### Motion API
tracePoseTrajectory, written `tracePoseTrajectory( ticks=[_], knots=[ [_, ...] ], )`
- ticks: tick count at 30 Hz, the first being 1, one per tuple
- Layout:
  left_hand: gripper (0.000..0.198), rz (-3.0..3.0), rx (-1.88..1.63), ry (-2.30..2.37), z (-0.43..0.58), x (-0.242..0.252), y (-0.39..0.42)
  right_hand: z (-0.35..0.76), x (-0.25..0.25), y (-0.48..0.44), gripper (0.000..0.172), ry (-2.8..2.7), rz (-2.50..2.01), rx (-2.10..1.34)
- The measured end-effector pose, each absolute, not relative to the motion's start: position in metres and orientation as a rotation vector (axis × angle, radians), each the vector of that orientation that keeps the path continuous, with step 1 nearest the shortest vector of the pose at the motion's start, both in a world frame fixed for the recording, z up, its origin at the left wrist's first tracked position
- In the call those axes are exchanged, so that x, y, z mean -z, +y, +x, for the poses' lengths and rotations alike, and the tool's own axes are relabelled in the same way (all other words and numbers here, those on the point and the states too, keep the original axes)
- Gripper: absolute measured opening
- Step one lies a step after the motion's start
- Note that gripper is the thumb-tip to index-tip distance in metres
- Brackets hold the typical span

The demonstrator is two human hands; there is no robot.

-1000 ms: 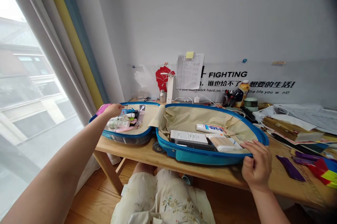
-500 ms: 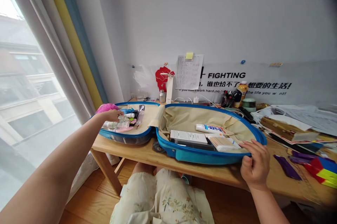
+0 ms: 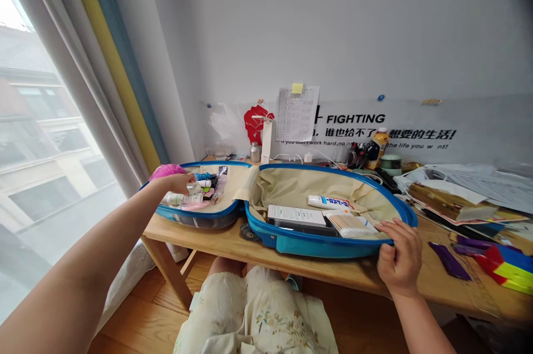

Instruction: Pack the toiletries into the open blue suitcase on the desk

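An open blue suitcase lies on the wooden desk [image 3: 233, 243]. My left hand [image 3: 178, 182] reaches into its left half [image 3: 200, 220], fingers curled over small toiletry bottles [image 3: 189, 194]; what they grip is hidden. A pink item [image 3: 165, 170] sits just behind that hand. My right hand [image 3: 398, 257] is closed on the front rim of the right half [image 3: 316, 246]. That half holds a toothpaste tube [image 3: 328, 202], a flat white box [image 3: 296, 214] and a pack of cotton swabs [image 3: 348, 224].
Right of the suitcase the desk carries stacked papers [image 3: 449, 193], a purple strip [image 3: 447, 259] and coloured blocks [image 3: 510, 273]. An orange drink bottle [image 3: 377, 147] and a pen cup stand by the wall. Curtains [image 3: 112, 76] and a window lie left. My lap sits under the desk edge.
My left hand has moved slightly nearer and down onto the toiletry bottles. The right hand keeps its grip on the rim. The view has shifted a little to the right.
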State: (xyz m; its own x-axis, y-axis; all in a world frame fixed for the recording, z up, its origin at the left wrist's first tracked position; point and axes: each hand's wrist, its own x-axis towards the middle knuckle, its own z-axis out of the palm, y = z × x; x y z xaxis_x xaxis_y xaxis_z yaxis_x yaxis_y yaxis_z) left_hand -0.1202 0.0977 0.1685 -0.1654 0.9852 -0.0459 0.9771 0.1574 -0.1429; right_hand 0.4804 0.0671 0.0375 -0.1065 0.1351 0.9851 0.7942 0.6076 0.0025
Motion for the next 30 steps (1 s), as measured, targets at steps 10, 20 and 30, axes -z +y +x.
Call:
tracePoseTrajectory(
  ticks=[10, 20, 30],
  knots=[
    [0.060, -2.018, -0.228, -2.203, -0.080, -0.185, 0.093, 0.481, -0.036, 0.068, 0.037, -1.600, -0.834, 0.596],
    [0.063, -2.601, 0.076, -1.439, 0.107, -0.214, 0.126, 0.480, -0.036, 0.067, 0.034, -1.605, -0.810, 0.628],
    [0.057, -2.879, -0.108, -1.695, 0.176, -0.149, 0.173, 0.480, -0.036, 0.066, 0.031, -1.604, -0.789, 0.613]
  ],
)
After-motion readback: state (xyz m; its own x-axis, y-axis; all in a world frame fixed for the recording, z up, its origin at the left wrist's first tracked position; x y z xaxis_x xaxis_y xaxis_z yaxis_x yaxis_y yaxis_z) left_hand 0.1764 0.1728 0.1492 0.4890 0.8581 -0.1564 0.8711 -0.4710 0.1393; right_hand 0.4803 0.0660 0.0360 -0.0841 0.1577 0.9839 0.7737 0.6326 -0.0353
